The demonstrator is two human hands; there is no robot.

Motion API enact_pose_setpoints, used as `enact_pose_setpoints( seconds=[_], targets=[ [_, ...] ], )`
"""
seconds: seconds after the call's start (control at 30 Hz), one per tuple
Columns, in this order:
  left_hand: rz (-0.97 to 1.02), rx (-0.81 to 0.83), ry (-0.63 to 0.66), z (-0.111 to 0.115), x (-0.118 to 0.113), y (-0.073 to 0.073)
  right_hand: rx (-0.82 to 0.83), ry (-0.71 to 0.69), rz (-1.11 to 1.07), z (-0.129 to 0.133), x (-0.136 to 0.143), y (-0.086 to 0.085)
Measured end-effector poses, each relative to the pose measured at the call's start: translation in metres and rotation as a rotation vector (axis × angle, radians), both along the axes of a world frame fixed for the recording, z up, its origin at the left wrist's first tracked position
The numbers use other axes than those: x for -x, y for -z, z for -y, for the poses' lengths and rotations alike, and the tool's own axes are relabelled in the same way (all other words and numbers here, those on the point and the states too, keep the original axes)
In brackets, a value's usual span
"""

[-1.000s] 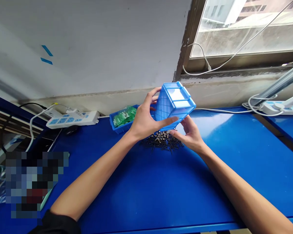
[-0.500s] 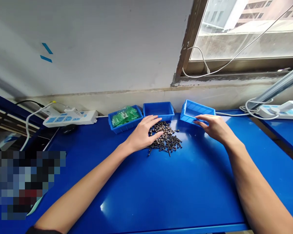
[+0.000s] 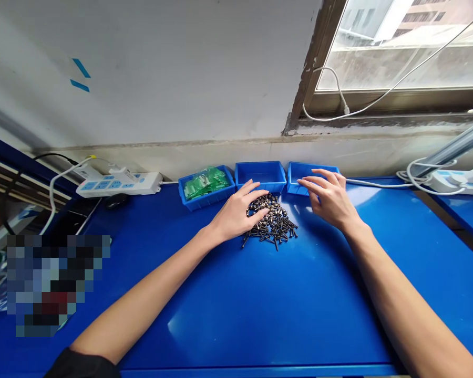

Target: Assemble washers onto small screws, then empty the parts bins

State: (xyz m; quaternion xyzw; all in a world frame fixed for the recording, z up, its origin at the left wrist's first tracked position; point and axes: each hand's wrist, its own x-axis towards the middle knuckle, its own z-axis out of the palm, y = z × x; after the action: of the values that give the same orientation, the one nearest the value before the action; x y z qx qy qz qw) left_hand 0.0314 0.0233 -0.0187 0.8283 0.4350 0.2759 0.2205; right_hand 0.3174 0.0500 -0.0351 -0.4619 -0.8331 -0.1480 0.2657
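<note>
A pile of dark screws [image 3: 275,223] lies on the blue table [image 3: 236,304]. My left hand [image 3: 240,212] rests at the pile's left side, fingers apart, holding nothing. Behind the pile is an empty blue bin [image 3: 260,186], and right of it a second blue bin [image 3: 295,187]. My right hand [image 3: 328,197] is over the front of that right bin, fingers spread and nothing held; it hides part of the bin. Left of the middle bin, a third blue bin [image 3: 208,199] holds green plastic packets [image 3: 205,182].
At the back left are a white power strip [image 3: 118,185] and a black mouse [image 3: 117,201]. Another power strip [image 3: 441,181] with cables and a metal pole [image 3: 457,144] stand at the back right. The wall [image 3: 181,79] runs behind the bins.
The right bin has gone from tilted and angled to standing in line beside the middle bin. My right hand has moved left with its fingers spread. The whole view has shifted slightly.
</note>
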Motion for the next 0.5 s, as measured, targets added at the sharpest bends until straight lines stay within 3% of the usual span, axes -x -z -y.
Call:
enact_pose_setpoints(
  seconds=[0.27,0.5],
  targets=[
    [0.104,0.032,-0.017,0.022,0.035,-0.001,-0.115,-0.134,-0.098,0.015,0.025,-0.013],
    [0.254,0.142,-0.279,0.034,0.073,0.013,0.053,-0.392,-0.124,0.014,0.081,-0.029]
  ],
)
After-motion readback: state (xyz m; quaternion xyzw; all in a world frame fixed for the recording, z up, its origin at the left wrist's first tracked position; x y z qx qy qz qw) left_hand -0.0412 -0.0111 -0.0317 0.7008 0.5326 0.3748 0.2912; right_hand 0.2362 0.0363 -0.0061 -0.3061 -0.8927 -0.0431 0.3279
